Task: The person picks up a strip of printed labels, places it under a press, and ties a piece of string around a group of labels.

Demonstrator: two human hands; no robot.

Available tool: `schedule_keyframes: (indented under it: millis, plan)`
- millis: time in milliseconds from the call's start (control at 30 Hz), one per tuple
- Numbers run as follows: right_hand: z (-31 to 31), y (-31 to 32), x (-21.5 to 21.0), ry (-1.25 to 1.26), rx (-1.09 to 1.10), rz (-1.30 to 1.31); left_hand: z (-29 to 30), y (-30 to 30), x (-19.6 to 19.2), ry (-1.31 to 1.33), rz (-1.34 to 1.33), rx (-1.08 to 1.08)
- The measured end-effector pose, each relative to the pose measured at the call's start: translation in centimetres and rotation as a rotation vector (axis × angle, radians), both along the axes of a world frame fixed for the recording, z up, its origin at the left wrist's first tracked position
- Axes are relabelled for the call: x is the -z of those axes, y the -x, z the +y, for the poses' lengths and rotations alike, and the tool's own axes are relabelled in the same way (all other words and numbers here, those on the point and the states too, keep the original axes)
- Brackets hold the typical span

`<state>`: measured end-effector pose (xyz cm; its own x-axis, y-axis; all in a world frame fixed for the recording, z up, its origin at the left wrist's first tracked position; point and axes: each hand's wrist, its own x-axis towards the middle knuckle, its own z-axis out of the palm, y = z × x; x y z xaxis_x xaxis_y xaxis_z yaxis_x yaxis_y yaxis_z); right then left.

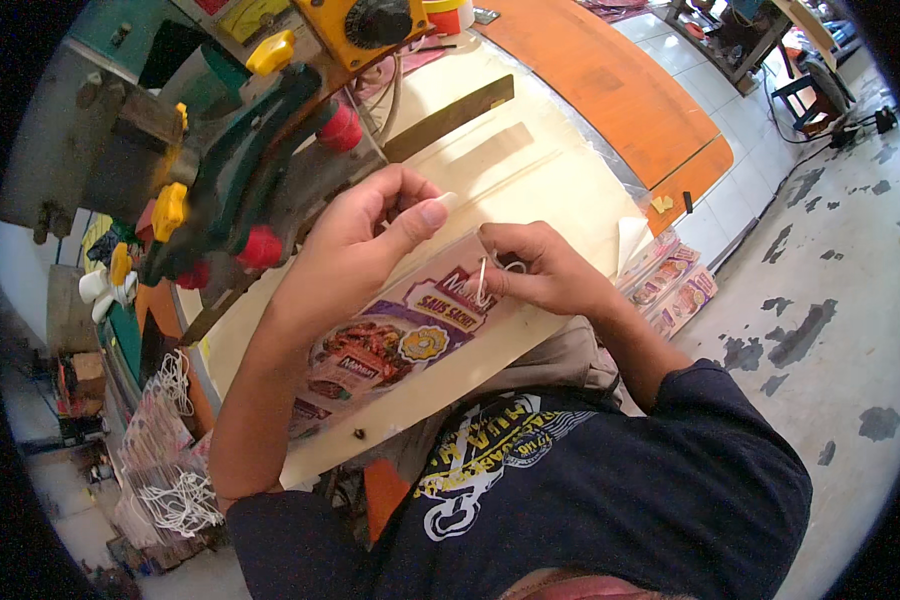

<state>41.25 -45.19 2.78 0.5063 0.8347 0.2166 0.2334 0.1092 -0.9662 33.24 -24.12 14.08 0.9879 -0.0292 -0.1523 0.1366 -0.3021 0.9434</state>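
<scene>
Evidently, the cream-topped table takes up most of the middle, with a machine bearing green levers and red and yellow knobs at its left. Against the person's front, a printed clear plastic bag lies over the table's near part, partly behind the left forearm. Right of the table sits a group of similar printed bags. The hands are apart: the right hand pinches a white cord at the bag's upper end; the left hand curls above the bag, its grip unclear, a small white piece beside its thumb tip.
</scene>
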Motion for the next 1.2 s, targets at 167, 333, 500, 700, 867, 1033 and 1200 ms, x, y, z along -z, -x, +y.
schedule_keyframes:
  millis: [167,333,500,700,867,1033,1200]
  plan:
    - [0.1,0.0,0.6,0.003,-0.015,0.021,0.0,0.1,1.0,0.005,0.136,0.078]
    - [-0.1,-0.1,0.2,0.039,-0.075,0.115,-0.5,-0.4,0.8,-0.017,0.086,0.108]
    - [0.1,0.0,0.4,-0.081,-0.053,0.086,-1.2,-0.9,-0.3,-0.12,0.051,0.13]
    - [0.0,0.0,0.9,-0.059,-0.043,0.064,-1.0,-1.1,0.3,-0.036,0.101,0.106]
    - [0.0,0.0,0.3,-0.037,-0.036,0.059,-0.8,-1.2,0.8,0.06,0.124,0.093]
    - [0.1,-0.1,0.7,-0.029,-0.04,0.047,-0.7,-1.3,1.2,0.047,0.081,0.068]
    - [0.0,-0.1,0.8,-0.031,-0.031,0.056,-1.0,-1.2,0.7,0.01,0.097,0.086]
